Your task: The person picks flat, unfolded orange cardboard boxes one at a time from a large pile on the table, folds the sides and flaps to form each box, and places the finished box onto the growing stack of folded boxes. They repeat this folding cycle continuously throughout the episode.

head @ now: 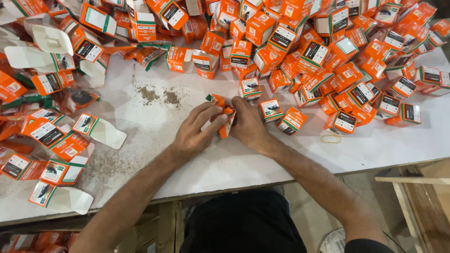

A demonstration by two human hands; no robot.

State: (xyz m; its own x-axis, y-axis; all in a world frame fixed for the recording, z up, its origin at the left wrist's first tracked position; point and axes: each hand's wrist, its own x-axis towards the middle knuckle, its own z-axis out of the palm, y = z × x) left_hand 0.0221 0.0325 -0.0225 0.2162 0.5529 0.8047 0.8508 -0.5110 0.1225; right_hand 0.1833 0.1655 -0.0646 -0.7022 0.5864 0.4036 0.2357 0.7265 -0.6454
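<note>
Both hands meet near the bench's front edge, at its middle. Left hand (197, 129) and right hand (247, 125) pinch one small orange carton (224, 117) between them, fingers curled tight around it, probably to steady its flaps; carton mostly hidden. Thin printed card, green trim. Heap of closed cartons (328, 51) along the far edge and right; flat unfolded blanks (61, 154) at the left. Worn white bench (225, 164), gritty brown dust patch (159, 96). Yellow rubber band (331, 138) lies just right.
</note>
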